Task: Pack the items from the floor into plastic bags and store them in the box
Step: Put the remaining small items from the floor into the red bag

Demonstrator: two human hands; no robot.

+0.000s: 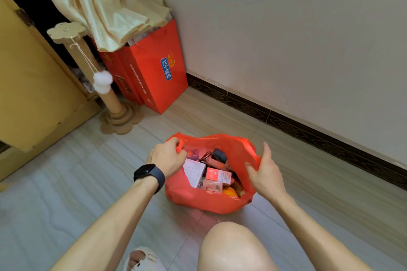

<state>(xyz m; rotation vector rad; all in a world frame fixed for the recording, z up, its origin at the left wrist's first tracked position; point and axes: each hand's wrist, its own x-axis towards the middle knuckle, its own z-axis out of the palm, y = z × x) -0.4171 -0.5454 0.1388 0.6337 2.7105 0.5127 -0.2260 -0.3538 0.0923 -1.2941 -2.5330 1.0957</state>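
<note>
A red plastic bag [198,200] stands open on the tiled floor, just in front of my knee. Inside lie several small items: a white box [193,170], a pink and white carton [219,175], an orange object [230,192] and dark pieces further back. My left hand [168,157], with a dark watch on its wrist, grips the bag's left handle. My right hand [265,170] pinches the bag's right rim between thumb and fingers. No storage box is clearly in view.
Red paper gift bags [158,72] stand in the corner under a cream cloth [105,11]. A cardboard scratching post [114,99] with a white pompom stands beside a yellow wooden cabinet [33,86]. A dark skirting board [308,132] runs along the wall at right.
</note>
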